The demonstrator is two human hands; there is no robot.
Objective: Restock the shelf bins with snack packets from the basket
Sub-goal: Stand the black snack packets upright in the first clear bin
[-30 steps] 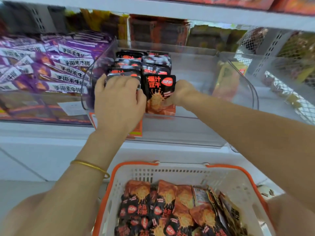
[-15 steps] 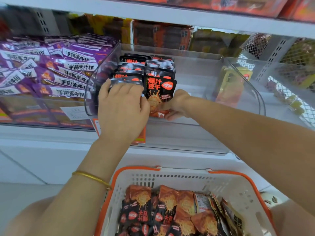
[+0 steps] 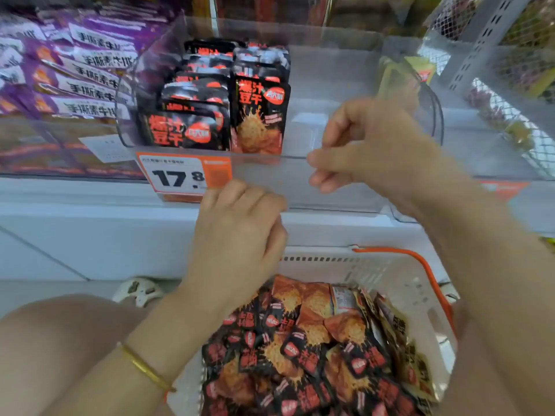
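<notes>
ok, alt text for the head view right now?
An empty left hand and right hand hover before a clear shelf bin with two rows of upright black-and-orange snack packets at its left. Below, a white basket holds many loose packets of the same kind. The bin's price tag reads 17.8.

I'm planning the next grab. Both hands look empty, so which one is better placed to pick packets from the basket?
Left. The left hand hangs empty just above the basket and its packets; the right hand is higher, by the clear bin.
</notes>
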